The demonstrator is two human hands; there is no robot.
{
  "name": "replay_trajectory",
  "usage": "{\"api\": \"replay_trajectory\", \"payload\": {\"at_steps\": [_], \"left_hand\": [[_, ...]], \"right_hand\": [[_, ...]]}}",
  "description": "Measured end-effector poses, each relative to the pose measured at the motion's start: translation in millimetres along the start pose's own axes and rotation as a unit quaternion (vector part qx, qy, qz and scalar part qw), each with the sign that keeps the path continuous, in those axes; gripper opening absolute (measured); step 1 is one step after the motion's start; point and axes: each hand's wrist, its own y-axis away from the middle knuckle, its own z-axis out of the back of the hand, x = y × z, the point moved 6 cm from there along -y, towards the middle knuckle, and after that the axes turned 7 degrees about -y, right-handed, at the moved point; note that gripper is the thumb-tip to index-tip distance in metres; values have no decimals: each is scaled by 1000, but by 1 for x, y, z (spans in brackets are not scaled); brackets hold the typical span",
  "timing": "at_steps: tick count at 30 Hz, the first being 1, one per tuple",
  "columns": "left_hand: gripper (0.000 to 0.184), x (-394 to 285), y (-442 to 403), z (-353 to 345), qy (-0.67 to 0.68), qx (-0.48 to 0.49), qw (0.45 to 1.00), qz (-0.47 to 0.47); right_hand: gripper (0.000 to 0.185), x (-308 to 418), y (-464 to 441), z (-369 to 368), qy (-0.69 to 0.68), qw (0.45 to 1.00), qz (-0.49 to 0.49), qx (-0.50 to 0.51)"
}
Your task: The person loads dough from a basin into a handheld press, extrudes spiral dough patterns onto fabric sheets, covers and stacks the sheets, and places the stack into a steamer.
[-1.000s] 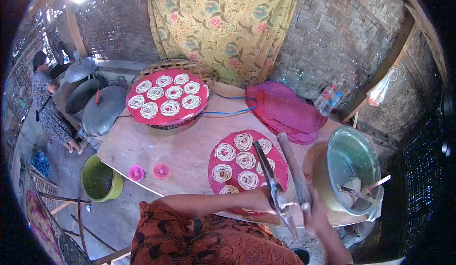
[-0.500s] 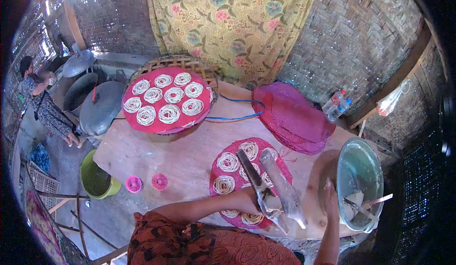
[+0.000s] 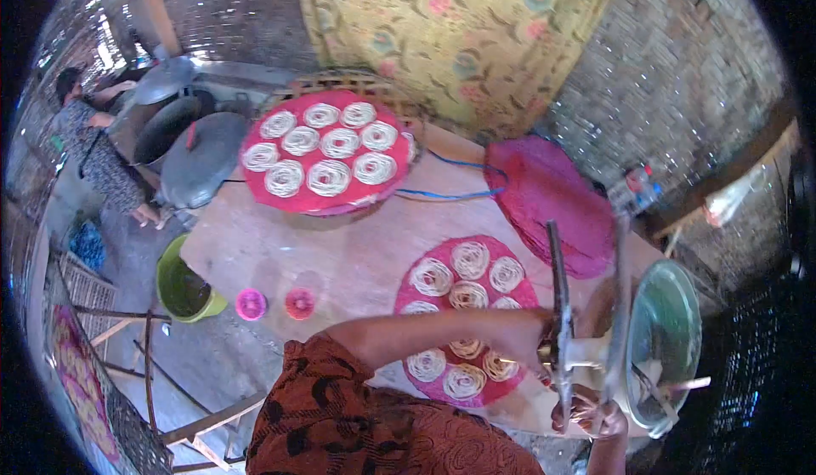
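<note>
A hand press with two long bars, one dark and one pale, stands nearly upright at the right front of the table. My left hand is closed around the dark bar's side of it. Low on the press, the fingers of my right hand curl about the bar ends; blur hides the exact grip. Beneath my left forearm lies a round pink mesh sheet bearing several coiled nests of pale noodle strands. Just right of the press is a green basin with pale dough-like material and a stick inside.
A basket-backed pink round with more coils stands at the back left. Pink mesh sheets are stacked at the back right. Two small pink items lie near the left edge, beside a green bucket. Another person is by large pans.
The press has swung upright and shifted right, off the noodle coils. My right hand has left the basin's side and come down to the press. The view has tilted slightly.
</note>
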Motion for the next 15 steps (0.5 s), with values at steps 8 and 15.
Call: {"api": "replay_trajectory", "payload": {"at_steps": [8,15], "left_hand": [[82,-47,-130,60,628,-40,763,-145],[73,146,-177,6,766,-127,630,19]], "right_hand": [[109,-2,27,-5,-169,984,36,47],[91,-13,9,63,-161,977,-22,-138]]}}
